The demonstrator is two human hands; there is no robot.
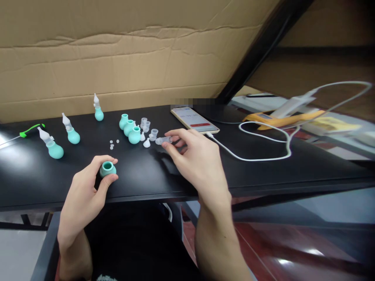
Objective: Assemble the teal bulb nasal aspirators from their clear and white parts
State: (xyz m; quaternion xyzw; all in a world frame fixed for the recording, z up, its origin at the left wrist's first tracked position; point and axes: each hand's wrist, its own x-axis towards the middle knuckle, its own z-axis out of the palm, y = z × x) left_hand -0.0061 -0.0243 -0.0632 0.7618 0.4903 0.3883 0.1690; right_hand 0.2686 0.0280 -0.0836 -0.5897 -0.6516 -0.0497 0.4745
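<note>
Near the table's front edge, my left hand (pixel 88 187) grips a teal rubber bulb (pixel 108 169) with its open mouth facing up. My right hand (pixel 193 156) pinches a clear plastic connector (pixel 163 140) between thumb and fingertips, tilted on its side. Just left of it stand another clear connector (pixel 153 134) and white cone-shaped nozzle tips (pixel 147 143). Further back are more clear connectors (pixel 145 125). Three loose teal bulbs (pixel 134 135) stand in a row. Small translucent discs (pixel 111 144) lie between them and my left hand.
Three assembled nasal aspirators (pixel 55 150) lie or stand at the left, beside a green-ended tool (pixel 32 129). A phone (pixel 195 120) with a white cable (pixel 258 159) lies behind my right hand. A cardboard wall (pixel 131 58) backs the black table (pixel 164 183); a yellow device (pixel 272 120) is at the right.
</note>
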